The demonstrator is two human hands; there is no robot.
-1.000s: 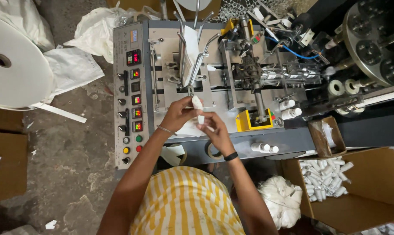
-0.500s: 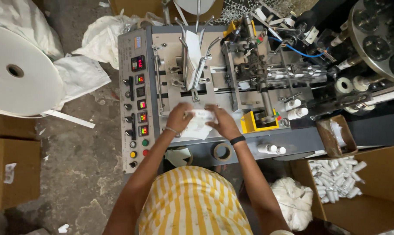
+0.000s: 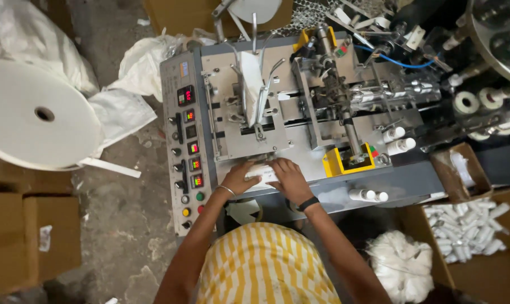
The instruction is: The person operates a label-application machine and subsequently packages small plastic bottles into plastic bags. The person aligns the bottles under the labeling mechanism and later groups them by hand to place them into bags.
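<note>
- Head view: your left hand (image 3: 239,175) and right hand (image 3: 289,177) lie close together at the front edge of the machine (image 3: 300,112), both on a small white pad (image 3: 262,171).
- Your left hand's fingers are curled onto the pad's left end; your right hand lies flat over its right end, fingers pointing left. The pad shows only between the two hands, lying on the machine's grey plate, just below the hanging white strip (image 3: 249,84).
- You wear a thin bangle (image 3: 227,190) on the left wrist and a black band (image 3: 308,203) on the right.
- Left of your hands runs the control panel (image 3: 186,152), with red displays, black knobs and coloured buttons.
- Right of your hands sits a yellow bracket (image 3: 345,163), and past it two white tubes (image 3: 398,141) stand side by side.
- A big white roll (image 3: 35,121) lies on the floor well to the left, beside white sacks (image 3: 137,67).
- At lower right, a box (image 3: 480,242) holds many white tubes, with a white fluffy bundle (image 3: 401,264) next to it.
</note>
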